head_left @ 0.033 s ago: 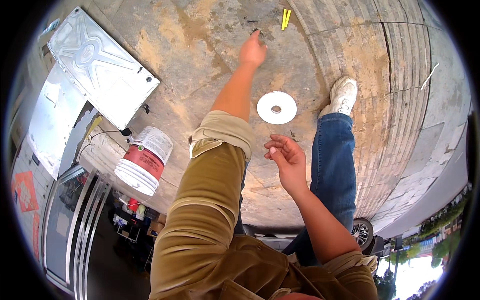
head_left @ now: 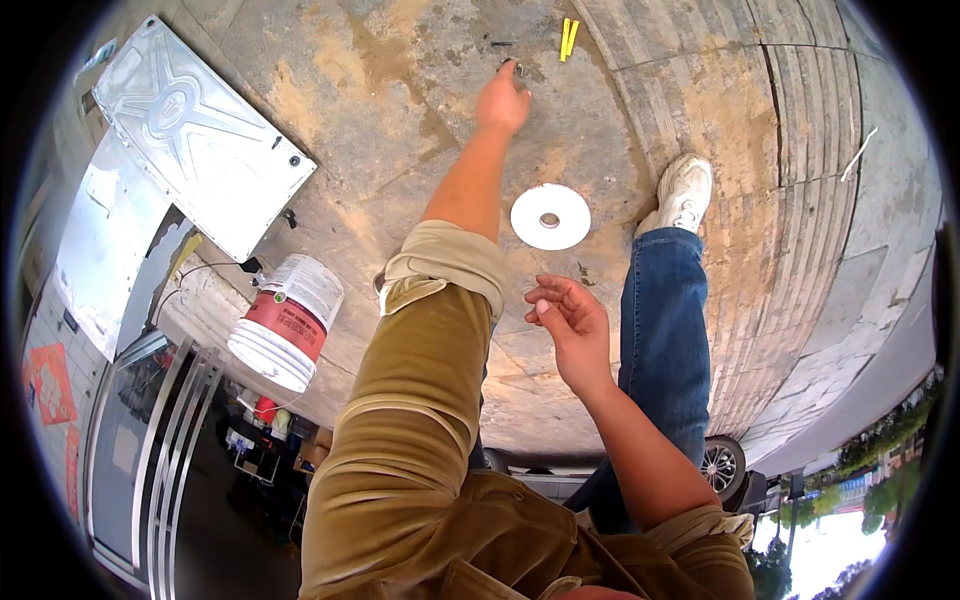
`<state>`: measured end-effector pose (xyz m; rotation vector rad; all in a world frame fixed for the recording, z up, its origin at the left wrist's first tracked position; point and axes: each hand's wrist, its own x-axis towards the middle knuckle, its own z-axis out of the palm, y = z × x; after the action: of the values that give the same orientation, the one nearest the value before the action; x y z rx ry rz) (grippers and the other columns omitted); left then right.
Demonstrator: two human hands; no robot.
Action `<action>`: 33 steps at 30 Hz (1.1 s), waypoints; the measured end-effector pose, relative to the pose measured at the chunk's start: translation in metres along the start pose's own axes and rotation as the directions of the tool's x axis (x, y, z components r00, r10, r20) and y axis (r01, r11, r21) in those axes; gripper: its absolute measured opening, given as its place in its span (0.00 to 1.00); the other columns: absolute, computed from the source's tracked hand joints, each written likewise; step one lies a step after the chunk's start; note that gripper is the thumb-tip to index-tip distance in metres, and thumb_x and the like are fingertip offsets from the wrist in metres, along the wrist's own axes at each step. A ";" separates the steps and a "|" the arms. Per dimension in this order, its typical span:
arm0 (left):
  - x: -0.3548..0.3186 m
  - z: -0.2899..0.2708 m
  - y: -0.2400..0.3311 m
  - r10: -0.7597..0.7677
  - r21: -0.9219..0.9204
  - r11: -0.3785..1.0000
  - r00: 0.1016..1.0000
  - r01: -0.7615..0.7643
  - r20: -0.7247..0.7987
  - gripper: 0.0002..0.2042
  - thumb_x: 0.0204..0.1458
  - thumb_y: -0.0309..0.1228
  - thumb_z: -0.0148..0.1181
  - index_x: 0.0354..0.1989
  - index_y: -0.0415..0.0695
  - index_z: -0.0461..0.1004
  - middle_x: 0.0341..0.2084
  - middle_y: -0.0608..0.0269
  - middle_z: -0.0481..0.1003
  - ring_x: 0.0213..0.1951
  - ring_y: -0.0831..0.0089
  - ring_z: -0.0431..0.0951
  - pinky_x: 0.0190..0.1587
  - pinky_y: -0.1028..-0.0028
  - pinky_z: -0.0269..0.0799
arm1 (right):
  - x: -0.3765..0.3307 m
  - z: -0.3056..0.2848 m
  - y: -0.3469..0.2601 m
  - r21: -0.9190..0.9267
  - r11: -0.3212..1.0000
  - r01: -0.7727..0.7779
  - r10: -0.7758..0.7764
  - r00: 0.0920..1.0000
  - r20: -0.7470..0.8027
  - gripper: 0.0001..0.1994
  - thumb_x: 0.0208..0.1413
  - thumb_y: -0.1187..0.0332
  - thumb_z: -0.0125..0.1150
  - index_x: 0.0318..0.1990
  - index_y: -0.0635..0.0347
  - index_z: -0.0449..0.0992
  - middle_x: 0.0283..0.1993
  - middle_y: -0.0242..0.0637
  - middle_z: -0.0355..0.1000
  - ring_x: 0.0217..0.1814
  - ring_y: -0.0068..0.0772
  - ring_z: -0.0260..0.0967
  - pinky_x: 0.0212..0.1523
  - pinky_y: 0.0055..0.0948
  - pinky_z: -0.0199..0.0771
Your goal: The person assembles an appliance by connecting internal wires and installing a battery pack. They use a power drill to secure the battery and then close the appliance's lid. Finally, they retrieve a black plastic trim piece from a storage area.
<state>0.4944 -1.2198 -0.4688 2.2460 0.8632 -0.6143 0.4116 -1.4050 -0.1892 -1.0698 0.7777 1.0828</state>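
My left hand [head_left: 502,103] reaches far out to the stone ground. Its fingers close at a small dark piece [head_left: 517,70], too small and covered to name. Just beyond them lies a short thin black piece [head_left: 501,44], with two yellow strips [head_left: 568,40] to its right. My right hand [head_left: 572,325] hangs in the air near my right leg, palm partly up, fingers loosely bent and apart, holding nothing. Between the hands a white disc-shaped roll [head_left: 551,232] with a hole in its middle lies flat on the ground.
At the left lie a white metal panel [head_left: 205,140] and another white sheet [head_left: 105,235]. A white and red bucket [head_left: 287,320] stands near my left arm. My right shoe [head_left: 686,192] is beside the roll. A glass door [head_left: 130,450] is at lower left, a car wheel [head_left: 722,466] at lower right.
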 end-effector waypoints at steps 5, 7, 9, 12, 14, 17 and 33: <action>-0.010 0.011 -0.020 0.061 0.200 0.977 0.994 -0.079 0.093 0.17 0.46 0.29 0.60 0.47 0.47 0.73 0.37 0.60 0.77 0.40 0.62 0.76 0.44 0.65 0.71 | 0.001 -0.002 -0.013 0.017 0.999 -0.047 0.046 0.999 0.029 0.13 0.57 0.76 0.52 0.50 0.68 0.68 0.40 0.38 0.71 0.39 0.22 0.69 0.42 0.23 0.71; -0.022 0.013 -0.028 -0.013 0.073 0.997 0.999 0.010 0.049 0.14 0.46 0.28 0.59 0.43 0.45 0.74 0.38 0.58 0.76 0.41 0.60 0.75 0.44 0.63 0.70 | 0.002 -0.002 -0.015 0.001 0.999 -0.045 0.045 0.999 0.026 0.14 0.57 0.74 0.53 0.50 0.68 0.68 0.40 0.39 0.72 0.37 0.25 0.70 0.41 0.25 0.70; -0.024 0.011 -0.030 -0.060 0.003 0.998 0.998 0.060 0.028 0.12 0.46 0.27 0.58 0.41 0.45 0.75 0.38 0.57 0.76 0.42 0.58 0.75 0.45 0.62 0.70 | 0.004 -0.002 -0.018 0.013 0.998 -0.068 0.067 0.997 0.032 0.13 0.57 0.76 0.52 0.49 0.68 0.68 0.40 0.38 0.71 0.39 0.23 0.69 0.41 0.23 0.71; -0.025 0.012 -0.031 -0.054 -0.005 0.999 0.998 0.054 0.039 0.14 0.47 0.29 0.59 0.43 0.44 0.73 0.37 0.57 0.76 0.41 0.59 0.76 0.43 0.63 0.71 | 0.006 -0.002 -0.019 0.010 0.995 -0.099 0.099 0.994 0.035 0.12 0.57 0.77 0.52 0.49 0.68 0.68 0.40 0.38 0.70 0.39 0.22 0.68 0.41 0.23 0.71; -0.025 0.020 -0.025 -0.018 0.000 1.000 0.999 0.018 0.049 0.16 0.47 0.31 0.61 0.45 0.42 0.72 0.35 0.57 0.77 0.39 0.61 0.77 0.42 0.65 0.72 | 0.007 -0.003 -0.020 0.004 0.993 -0.114 0.114 0.993 0.030 0.12 0.57 0.77 0.52 0.49 0.68 0.68 0.40 0.38 0.70 0.38 0.22 0.68 0.41 0.23 0.71; -0.028 0.038 -0.008 -0.003 0.044 0.999 0.999 0.004 -0.034 0.19 0.47 0.34 0.63 0.46 0.40 0.70 0.34 0.54 0.77 0.40 0.60 0.77 0.42 0.65 0.72 | 0.009 -0.003 -0.021 0.007 0.992 -0.126 0.126 0.992 0.015 0.12 0.57 0.77 0.51 0.48 0.68 0.68 0.40 0.38 0.70 0.37 0.23 0.68 0.41 0.23 0.71; -0.015 0.054 -0.009 -0.166 -0.009 0.986 0.965 0.168 -0.202 0.07 0.44 0.31 0.60 0.32 0.44 0.74 0.32 0.55 0.76 0.35 0.56 0.76 0.37 0.63 0.72 | 0.015 -0.007 -0.029 -0.016 0.998 -0.062 0.060 0.992 -0.107 0.11 0.57 0.78 0.51 0.47 0.68 0.69 0.39 0.38 0.70 0.37 0.22 0.68 0.40 0.23 0.72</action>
<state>0.4682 -1.2593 -0.5002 2.2865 1.1630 -0.4698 0.4436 -1.4102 -0.1963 -1.1336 0.8921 1.0937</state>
